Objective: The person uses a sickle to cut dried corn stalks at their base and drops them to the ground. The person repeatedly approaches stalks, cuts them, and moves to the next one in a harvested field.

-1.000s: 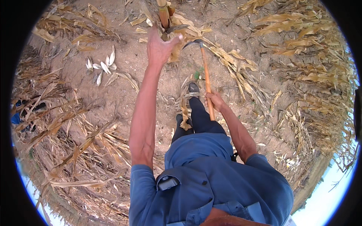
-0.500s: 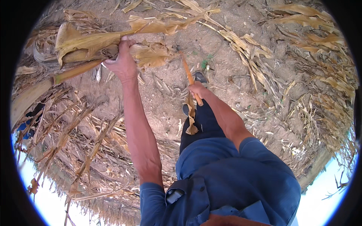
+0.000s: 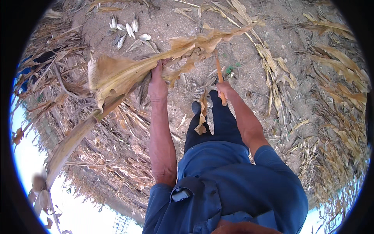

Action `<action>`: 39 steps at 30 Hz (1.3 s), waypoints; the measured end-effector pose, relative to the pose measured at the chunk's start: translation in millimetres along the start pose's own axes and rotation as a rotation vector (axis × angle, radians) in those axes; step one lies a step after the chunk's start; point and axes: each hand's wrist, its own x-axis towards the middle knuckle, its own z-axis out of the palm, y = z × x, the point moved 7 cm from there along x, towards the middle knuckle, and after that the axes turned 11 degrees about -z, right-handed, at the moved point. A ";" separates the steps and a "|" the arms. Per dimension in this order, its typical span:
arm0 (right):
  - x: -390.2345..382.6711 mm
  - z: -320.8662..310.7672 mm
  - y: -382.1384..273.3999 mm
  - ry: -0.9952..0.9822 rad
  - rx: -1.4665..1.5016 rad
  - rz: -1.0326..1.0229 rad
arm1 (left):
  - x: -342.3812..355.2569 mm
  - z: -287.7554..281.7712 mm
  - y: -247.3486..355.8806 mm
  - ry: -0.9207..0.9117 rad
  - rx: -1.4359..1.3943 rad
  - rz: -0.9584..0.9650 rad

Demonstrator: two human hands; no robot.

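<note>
Dry maize stalk [image 3: 128,74] runs crosswise above the sandy ground, long axis from lower left to upper right. Left hand [image 3: 157,84] has its fingers closed round its middle; right hand [image 3: 225,90], beside it, grips an orange-handled tool [image 3: 219,76] pointing up at the stalk.
</note>
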 end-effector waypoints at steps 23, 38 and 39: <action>-126.3 29.7 106.5 0.005 0.304 0.035 | -603.4 -594.8 -74.7 1.822 -0.128 0.159; -186.5 165.6 119.8 -0.088 -0.227 -0.109 | -597.5 -672.0 -314.2 1.030 0.490 -1.233; -188.7 157.7 119.3 -0.059 -0.196 -0.127 | -574.8 -658.3 -305.8 1.139 0.319 -1.211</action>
